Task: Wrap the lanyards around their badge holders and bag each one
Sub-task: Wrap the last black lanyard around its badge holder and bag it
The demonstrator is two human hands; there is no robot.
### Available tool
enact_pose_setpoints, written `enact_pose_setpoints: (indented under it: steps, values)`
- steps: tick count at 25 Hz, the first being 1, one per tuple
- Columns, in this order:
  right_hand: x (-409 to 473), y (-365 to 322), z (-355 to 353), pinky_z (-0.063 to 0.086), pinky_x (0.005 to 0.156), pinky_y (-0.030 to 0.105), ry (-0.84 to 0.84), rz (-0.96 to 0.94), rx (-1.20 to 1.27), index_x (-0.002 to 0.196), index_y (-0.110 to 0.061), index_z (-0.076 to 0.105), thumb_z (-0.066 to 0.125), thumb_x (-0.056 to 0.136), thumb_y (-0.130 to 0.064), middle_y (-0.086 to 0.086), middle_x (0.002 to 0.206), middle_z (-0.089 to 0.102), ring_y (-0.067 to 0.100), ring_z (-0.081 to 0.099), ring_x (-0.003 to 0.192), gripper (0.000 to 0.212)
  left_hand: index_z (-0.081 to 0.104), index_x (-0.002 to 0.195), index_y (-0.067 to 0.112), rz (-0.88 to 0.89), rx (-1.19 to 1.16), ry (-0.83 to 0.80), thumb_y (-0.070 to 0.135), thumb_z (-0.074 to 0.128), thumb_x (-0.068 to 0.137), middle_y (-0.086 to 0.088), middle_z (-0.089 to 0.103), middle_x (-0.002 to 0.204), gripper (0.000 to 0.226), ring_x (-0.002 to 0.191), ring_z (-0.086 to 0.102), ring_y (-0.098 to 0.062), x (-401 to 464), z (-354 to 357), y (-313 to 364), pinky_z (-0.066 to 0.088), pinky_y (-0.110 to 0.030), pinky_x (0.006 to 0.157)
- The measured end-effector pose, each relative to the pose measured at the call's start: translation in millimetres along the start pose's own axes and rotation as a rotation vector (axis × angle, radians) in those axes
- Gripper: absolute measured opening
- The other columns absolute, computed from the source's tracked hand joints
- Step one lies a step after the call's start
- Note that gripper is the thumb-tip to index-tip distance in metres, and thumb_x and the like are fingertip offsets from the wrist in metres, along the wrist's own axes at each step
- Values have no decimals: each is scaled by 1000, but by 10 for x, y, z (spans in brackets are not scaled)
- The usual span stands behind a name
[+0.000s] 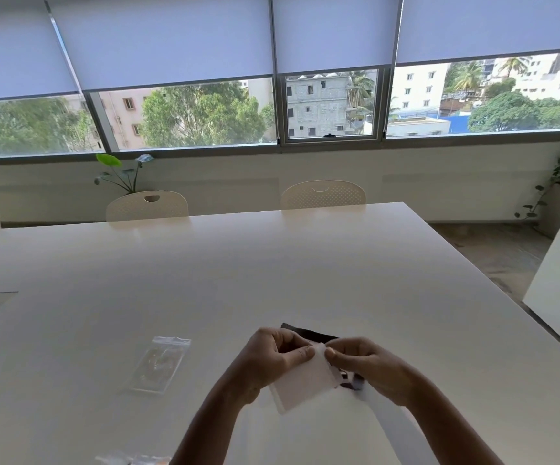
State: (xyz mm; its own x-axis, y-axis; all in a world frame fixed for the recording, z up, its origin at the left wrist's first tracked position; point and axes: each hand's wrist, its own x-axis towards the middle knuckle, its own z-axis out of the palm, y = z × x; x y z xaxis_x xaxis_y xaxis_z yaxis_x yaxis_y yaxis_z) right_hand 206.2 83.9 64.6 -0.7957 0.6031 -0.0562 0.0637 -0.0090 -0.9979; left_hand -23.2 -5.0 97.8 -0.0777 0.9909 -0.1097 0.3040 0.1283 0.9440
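— Where is the badge holder?

— Low and right of centre in the frame, held just above the white table (271,263). The badge holder (300,384) is a pale, translucent rectangle, tilted so its long side runs from lower left to upper right.

— And the hands?

— The left hand (276,355) has its thumb and fingers pinched together on the holder's upper edge. The right hand (369,367) meets it there, fingertips closed on the same top corner, so both hands are clamped on the holder.

— The lanyard?

— A white strap (396,421) runs from under the right hand down toward the bottom edge of the frame. Just beside the holder's right edge is a small dark piece (349,380), maybe a clip or printed section; it is too blurred to tell. Behind the hands, a dark flat item (308,332) pokes out above the knuckles.

— Anything bagged?

— To the left, lower centre-left of the frame, a clear zip bag (159,365) lies flat on the table with something brownish inside. At the bottom edge, more clear plastic (127,459) shows, cut off by the frame.

— Further out?

— Two cream chairs (323,195) stand at the table's far side, a leafy plant (120,172) beyond them at the upper left, and windows with half-lowered roller blinds (171,38) across the top.
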Motion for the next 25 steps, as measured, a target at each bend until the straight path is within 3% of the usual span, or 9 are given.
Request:
enact_pose_setpoints:
  steps: [2, 4, 7, 10, 14, 16, 18, 23, 25]
  values:
    - [-37, -41, 7, 36, 57, 19, -60, 15, -119, 84, -19, 72, 73, 105, -38, -7, 77, 70, 11, 51, 65, 28, 86, 91, 25, 28, 73, 2, 39, 88, 87, 0, 85, 92, 14, 82, 81, -13, -35, -66, -4, 66, -30, 74]
    - [-61, -95, 25, 39, 62, 19, -61, 26, -237, 78, -26, 72, 78, 101, -34, -6, 74, 72, 14, 59, 68, 25, 85, 92, 25, 65, 141, -5, 41, 87, 85, 2, 85, 92, 18, 87, 82, -16, -68, -115, -3, 66, -29, 75]
    - [-76, -155, 78, 47, 68, 19, -11, 82, -391, 81, -27, 77, 83, 94, -36, -14, 70, 69, 11, 68, 70, 17, 85, 94, 28, 123, 281, -34, 43, 85, 86, 9, 84, 91, 17, 84, 80, -10, -123, -148, 24, 64, -21, 71]
    - [-73, -191, 137, 56, 71, 30, 50, 131, -545, 87, -26, 82, 86, 89, -38, -13, 73, 72, 7, 66, 70, 13, 85, 95, 30, 163, 460, -36, 45, 82, 87, 12, 83, 86, 16, 82, 78, -8, -151, -133, 60, 62, -22, 71]
    - [-114, -240, 239, 62, 74, 35, 124, 118, -692, 98, -35, 82, 89, 76, -50, -13, 81, 74, 2, 65, 72, 28, 85, 94, 27, 243, 575, 29, 40, 81, 89, 14, 82, 81, 15, 76, 76, 0, -200, -119, 108, 60, -17, 66]
    - [-140, -258, 275, 61, 73, 30, 163, 105, -685, 102, -41, 82, 86, 73, -57, -18, 81, 74, 1, 66, 72, 34, 84, 94, 26, 271, 617, 84, 41, 80, 91, 14, 81, 80, 16, 75, 76, 1, -231, -131, 129, 61, -18, 66]
    - [-142, -268, 303, 58, 70, 24, 220, 99, -626, 101, -43, 83, 85, 78, -55, -23, 80, 75, 2, 68, 72, 26, 84, 95, 25, 297, 656, 137, 42, 77, 92, 13, 81, 80, 18, 74, 75, -1, -255, -142, 153, 62, -22, 68]
    - [-116, -266, 433, 65, 76, 38, 262, 168, -701, 89, -33, 81, 81, 89, -39, -7, 77, 76, 18, 75, 73, 6, 84, 99, 24, 352, 691, 220, 41, 76, 95, 10, 81, 83, 19, 73, 74, -3, -293, -154, 203, 62, -24, 70]
    - [-96, -277, 500, 66, 77, 47, 280, 188, -735, 84, -25, 79, 72, 93, -38, 3, 80, 80, 22, 79, 72, 18, 84, 99, 24, 373, 732, 238, 42, 75, 95, 10, 81, 83, 20, 73, 73, -4, -310, -134, 200, 58, -21, 68]
